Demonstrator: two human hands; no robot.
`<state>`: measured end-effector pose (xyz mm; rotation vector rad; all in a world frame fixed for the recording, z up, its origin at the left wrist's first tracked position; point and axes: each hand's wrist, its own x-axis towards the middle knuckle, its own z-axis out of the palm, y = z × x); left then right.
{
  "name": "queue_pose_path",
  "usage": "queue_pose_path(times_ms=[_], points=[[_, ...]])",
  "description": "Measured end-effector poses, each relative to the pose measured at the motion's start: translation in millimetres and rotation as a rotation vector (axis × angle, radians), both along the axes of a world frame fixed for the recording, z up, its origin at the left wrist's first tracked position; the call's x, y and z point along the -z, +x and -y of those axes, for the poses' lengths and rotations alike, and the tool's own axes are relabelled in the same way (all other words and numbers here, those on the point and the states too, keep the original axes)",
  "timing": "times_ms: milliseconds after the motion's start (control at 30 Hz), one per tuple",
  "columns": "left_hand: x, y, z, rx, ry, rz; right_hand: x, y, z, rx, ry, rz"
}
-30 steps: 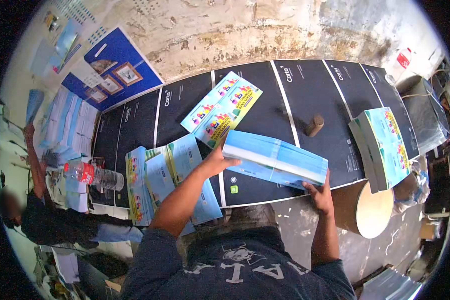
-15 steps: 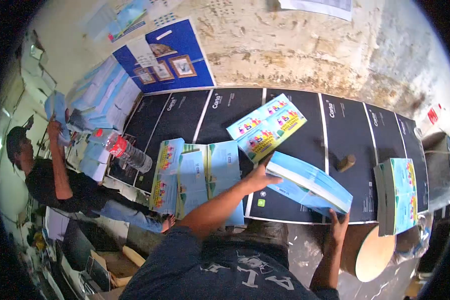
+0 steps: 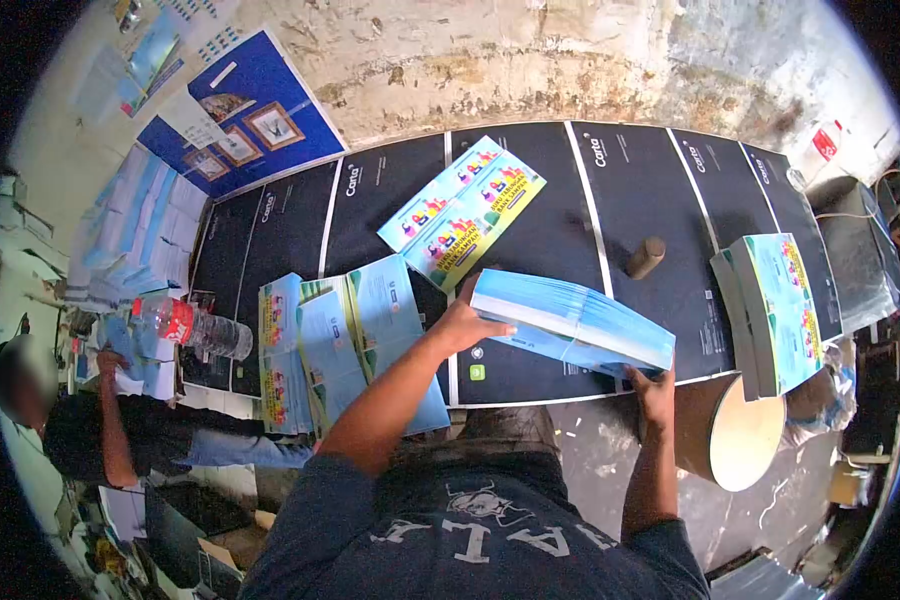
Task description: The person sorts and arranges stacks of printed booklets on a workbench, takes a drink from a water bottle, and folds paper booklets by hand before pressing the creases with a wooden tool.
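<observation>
Between my two hands is a thick stack of light blue sheets (image 3: 575, 315), tilted so its edges face up and slightly bowed. My left hand (image 3: 468, 325) grips its left end, thumb across the near side. At the right end, my right hand (image 3: 652, 388) holds the lower corner. Just beyond the stack, colorful printed sheets (image 3: 465, 210) lie slanted on the black table (image 3: 530, 200). Several overlapping blue bundles (image 3: 345, 340) rest left of my left arm. Farther right stands a thick pile of printed booklets (image 3: 775, 310).
A wooden cylinder (image 3: 646, 257) sits on the table. At the left are a plastic bottle (image 3: 195, 328), tall paper stacks (image 3: 140, 230) and another person (image 3: 100, 430). A round stool (image 3: 745, 433) stands below the right table edge. Behind is a stained wall (image 3: 470, 60).
The view swung one way and back. My hands still hold the blue stack, its edges turned a little more upward. The other person's raised arm has come down.
</observation>
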<state>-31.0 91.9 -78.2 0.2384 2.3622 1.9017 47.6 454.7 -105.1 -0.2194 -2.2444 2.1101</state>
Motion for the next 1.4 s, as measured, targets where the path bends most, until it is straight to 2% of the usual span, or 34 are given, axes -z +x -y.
queue_pose_path(times_ms=[67,167,233,300,367,400,500,533,567,633,667,700,767,833,867,1000,1100,1167,1233,1300,1367,1400], points=[[11.7,-6.4,-2.9,-0.037,0.007,0.011,6.9,-6.4,-0.3,-0.032,-0.044,0.059],[12.3,-10.2,-5.6,-0.089,0.024,0.014,21.6,-13.0,-2.7,0.016,-0.18,-0.076],[10.5,-4.2,-3.0,-0.013,-0.067,0.011,28.5,-5.1,-10.4,0.043,0.035,0.027],[4.5,-12.7,-5.3,-0.03,-0.034,0.048,25.2,-6.2,-11.8,0.0,-0.019,-0.032],[11.9,-11.1,1.0,0.025,-0.048,0.032,-1.8,-9.7,-8.1,-0.093,0.114,-0.045],[-1.1,-9.8,-2.2,-0.027,-0.154,0.073,-7.3,-10.6,-4.9,-0.089,0.117,-0.041],[14.4,-27.3,-2.9,-0.002,-0.195,0.048,-26.4,-15.9,-6.5,-0.044,0.113,-0.062],[5.5,-33.1,-3.1,0.034,-0.251,0.028,-32.9,-17.0,-10.0,-0.072,0.049,-0.007],[-2.0,-41.0,-4.5,0.148,-0.059,0.112,-39.7,-16.0,-12.0,-0.107,-0.017,0.054],[-34.8,-55.9,-14.7,0.206,-0.154,0.146,-72.1,-6.0,-4.8,-0.064,-0.254,0.272],[-61.0,-61.2,-25.9,0.166,-0.186,0.273,-56.0,-0.6,-9.7,-0.059,-0.176,0.338],[-45.7,-85.0,-25.7,0.234,-0.281,0.329,-40.7,3.4,-14.4,-0.057,-0.096,0.397],[-26.7,-126.2,-29.0,0.333,-0.557,0.428,-36.2,16.5,9.0,0.066,-0.158,0.333],[-7.3,-144.5,-34.3,0.355,-0.604,0.417,-15.2,24.8,18.7,0.11,-0.19,0.415],[0.0,-154.8,-37.1,0.381,-0.661,0.399,-7.9,27.0,26.5,0.136,-0.253,0.282],[3.8,-164.7,-41.8,0.412,-0.64,0.436,-17.1,30.0,37.8,0.179,-0.282,0.316],[-41.9,-149.7,-50.4,0.465,-0.733,0.397,-19.8,27.0,31.8,0.183,0.032,0.393],[-7.2,-137.9,-54.8,0.136,-0.818,0.126,-69.9,19.7,37.6,0.035,0.408,0.551],[5.6,-136.8,-59.0,0.081,-0.869,0.124,-60.7,24.3,43.5,0.18,0.614,0.54],[-39.7,-105.2,-60.6,-0.066,-0.911,-0.025,-57.1,29.2,49.3,0.19,0.604,0.452],[-62.1,-86.2,-57.2,-0.175,-0.761,-0.058,-53.8,27.8,46.6,0.187,0.665,0.488],[-65.7,-71.9,-52.7,-0.254,-0.675,-0.16,-46.3,28.4,40.1,0.19,0.669,0.485]])
